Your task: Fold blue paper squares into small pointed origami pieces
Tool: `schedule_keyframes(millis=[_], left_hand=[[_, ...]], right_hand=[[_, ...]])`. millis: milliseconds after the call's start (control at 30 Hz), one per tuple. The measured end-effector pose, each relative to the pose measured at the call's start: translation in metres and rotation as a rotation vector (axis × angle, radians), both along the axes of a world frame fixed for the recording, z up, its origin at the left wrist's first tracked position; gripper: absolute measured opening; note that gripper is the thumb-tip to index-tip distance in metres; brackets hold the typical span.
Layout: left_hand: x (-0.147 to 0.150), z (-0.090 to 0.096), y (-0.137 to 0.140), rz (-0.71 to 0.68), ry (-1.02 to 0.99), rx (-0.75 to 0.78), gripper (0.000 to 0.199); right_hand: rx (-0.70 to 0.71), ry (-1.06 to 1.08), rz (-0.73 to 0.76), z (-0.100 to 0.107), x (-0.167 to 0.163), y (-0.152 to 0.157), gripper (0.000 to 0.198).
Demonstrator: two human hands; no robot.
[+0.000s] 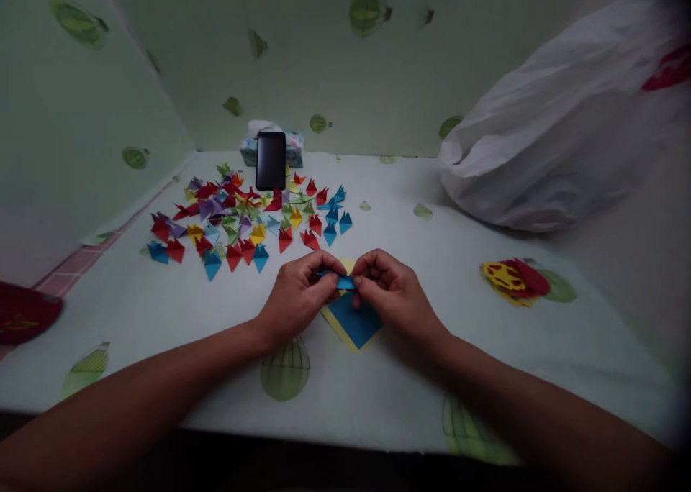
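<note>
Between both sets of fingertips I pinch a small folded piece of blue paper. My left hand is closed on its left end, thumb against forefinger. On the right end, my right hand is closed in a similar pinch. Just beneath my hands lie square sheets of paper, a blue sheet on top of a yellow sheet. My fingers partly cover both the folded piece and the sheets, so the exact fold is hard to make out.
Many small folded paper figures in several colours spread over the table's left half. Behind them a black phone leans on a tissue box. A white plastic bag bulges at right, near red and yellow cut-outs. A red object sits far left.
</note>
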State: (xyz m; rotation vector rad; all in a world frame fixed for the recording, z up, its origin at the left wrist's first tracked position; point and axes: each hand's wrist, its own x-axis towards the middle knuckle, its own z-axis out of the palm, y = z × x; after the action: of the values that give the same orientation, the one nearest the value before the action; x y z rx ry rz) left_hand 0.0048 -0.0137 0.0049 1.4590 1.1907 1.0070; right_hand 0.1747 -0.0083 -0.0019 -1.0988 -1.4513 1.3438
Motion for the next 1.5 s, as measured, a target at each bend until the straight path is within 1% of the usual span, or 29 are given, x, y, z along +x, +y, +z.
schedule_keyframes(millis=[67,167,333,467,633,700,800,933,1067,1133,1233,1300,1433,1500], left_hand=[[0.0003,0.0018,-0.0001,-0.005,-0.036,-0.024,0.009],[0.0004,0.0031,-0.0001,-0.012,-0.039,-0.025,0.009],[-0.002,0.0002,0.0005,-0.021,0.041,0.054,0.012],[-0.0032,-0.0028,0.0014,-0.015,0.096,0.116,0.013],[-0.0014,-0.0025,0.0012,-0.01,0.006,0.068,0.015],[-0.0013,-0.0026,0.0013,-0.009,-0.007,0.071,0.015],[-0.0024,-0.0035,0.0023,0.005,0.031,0.107,0.013],[-0.004,-0.0055,0.0035,-0.003,0.066,0.138,0.013],[-0.0048,-0.0065,0.003,-0.002,0.121,0.203,0.012],[-0.005,-0.0065,0.0026,0.001,0.172,0.253,0.01],[-0.0052,-0.0061,0.0028,-0.01,0.232,0.309,0.008],[-0.0055,-0.0057,0.0034,-0.01,0.253,0.33,0.008],[-0.0063,-0.0045,0.0044,0.003,0.26,0.344,0.008],[-0.0066,-0.0042,0.0042,0.002,0.26,0.351,0.007]], right_hand=[[-0.025,0.017,0.009,0.0023,0.0003,-0.0001,0.008],[-0.047,0.026,0.015,0.0052,0.001,-0.0012,0.008],[-0.057,0.052,0.013,0.0053,0.0015,-0.0015,0.009],[-0.069,0.114,0.016,0.0027,0.0013,-0.0004,0.01],[-0.073,0.161,0.042,-0.0015,0.0016,0.0017,0.01],[-0.075,0.167,0.035,-0.0021,0.0021,0.0027,0.011],[-0.067,0.132,0.008,-0.0006,0.0035,0.0036,0.016],[-0.053,0.019,0.076,0.0032,0.0051,0.0028,0.021],[-0.088,0.039,0.099,0.0029,0.0048,0.0014,0.022],[-0.138,0.092,0.106,0.0017,0.004,0.0017,0.023],[-0.246,0.163,0.127,0.001,0.0031,0.0029,0.016],[-0.283,0.189,0.116,0.0016,0.0032,0.0037,0.014],[-0.272,0.224,0.098,0.0023,0.005,0.0045,0.015],[-0.25,0.196,0.105,0.0019,0.0053,0.0048,0.016]])
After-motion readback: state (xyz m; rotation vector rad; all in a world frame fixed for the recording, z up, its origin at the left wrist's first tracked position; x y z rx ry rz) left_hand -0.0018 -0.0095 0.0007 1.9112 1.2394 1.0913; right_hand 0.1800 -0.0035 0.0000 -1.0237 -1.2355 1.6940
